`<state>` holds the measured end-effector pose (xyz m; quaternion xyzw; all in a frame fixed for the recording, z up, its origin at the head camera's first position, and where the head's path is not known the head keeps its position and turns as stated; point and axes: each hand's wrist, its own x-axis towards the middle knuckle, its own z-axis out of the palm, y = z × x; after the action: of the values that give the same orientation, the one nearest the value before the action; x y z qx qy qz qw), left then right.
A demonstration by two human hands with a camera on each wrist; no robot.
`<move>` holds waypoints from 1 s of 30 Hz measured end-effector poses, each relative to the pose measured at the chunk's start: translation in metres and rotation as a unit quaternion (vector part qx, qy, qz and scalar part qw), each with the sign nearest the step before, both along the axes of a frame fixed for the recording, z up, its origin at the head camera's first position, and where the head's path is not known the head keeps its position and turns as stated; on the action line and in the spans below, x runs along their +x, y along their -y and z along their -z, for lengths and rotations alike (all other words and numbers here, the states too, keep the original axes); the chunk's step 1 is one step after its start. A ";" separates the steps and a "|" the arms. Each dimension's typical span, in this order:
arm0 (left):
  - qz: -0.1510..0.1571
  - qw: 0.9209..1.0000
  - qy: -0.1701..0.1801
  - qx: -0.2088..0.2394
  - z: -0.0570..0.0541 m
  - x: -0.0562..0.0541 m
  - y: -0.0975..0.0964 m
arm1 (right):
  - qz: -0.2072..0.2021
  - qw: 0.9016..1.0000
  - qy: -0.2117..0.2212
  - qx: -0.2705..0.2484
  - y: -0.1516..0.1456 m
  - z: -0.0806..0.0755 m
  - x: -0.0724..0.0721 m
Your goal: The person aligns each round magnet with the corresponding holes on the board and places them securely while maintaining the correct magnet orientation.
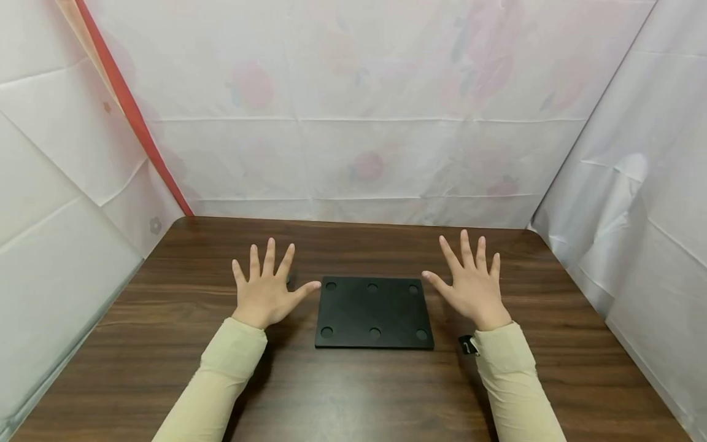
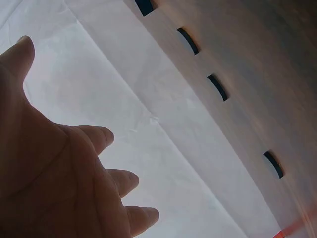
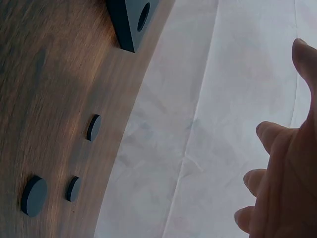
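Note:
A flat black plate (image 1: 374,312) with several round recesses lies on the table between my hands. Left of it my left hand (image 1: 264,298) is held with straight, spread fingers and grips nothing. On the other side my right hand (image 1: 474,293) has its fingers spread the same way, also holding nothing. Both palms appear raised off the table. Small black discs (image 2: 217,88) lie apart on the wood in the left wrist view. More black discs (image 3: 34,196) show in the right wrist view, near the plate's corner (image 3: 130,29). In the head view the hands hide most discs.
The brown wooden table (image 1: 359,393) has white sheeting (image 1: 353,123) behind it and at both sides. A red strip (image 1: 129,110) runs down the left corner. Beside the right cuff shows a small black tag (image 1: 467,345) with a white mark.

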<state>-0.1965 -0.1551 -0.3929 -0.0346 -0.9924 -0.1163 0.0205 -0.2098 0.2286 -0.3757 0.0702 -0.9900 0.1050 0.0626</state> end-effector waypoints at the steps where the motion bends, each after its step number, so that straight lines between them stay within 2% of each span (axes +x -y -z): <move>1: 0.000 1.000 -0.001 0.000 -0.001 0.000 0.000 | -0.001 1.000 -0.003 0.000 0.000 0.000 0.000; 12: 0.000 1.000 -0.005 0.000 -0.004 0.000 0.005 | -0.004 1.000 -0.004 -0.004 0.001 -0.003 0.000; 17: 0.007 1.000 -0.002 0.000 -0.008 0.001 0.013 | -0.018 0.999 -0.024 -0.014 -0.002 -0.005 0.001; 23: 0.008 1.000 -0.027 0.007 -0.014 0.001 0.031 | -0.046 0.996 -0.044 -0.067 -0.004 -0.013 0.004; 26: 0.007 0.999 -0.045 0.008 -0.016 0.001 0.040 | -0.053 0.992 -0.037 -0.109 -0.005 -0.015 0.005; 30: 0.005 0.999 -0.052 0.010 -0.017 0.000 0.052 | -0.064 0.985 -0.005 -0.161 -0.004 -0.012 0.005</move>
<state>-0.1964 -0.2070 -0.3762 -0.0454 -0.9886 -0.1242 0.0715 -0.2044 0.2327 -0.3639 0.1230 -0.9533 0.2664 0.0712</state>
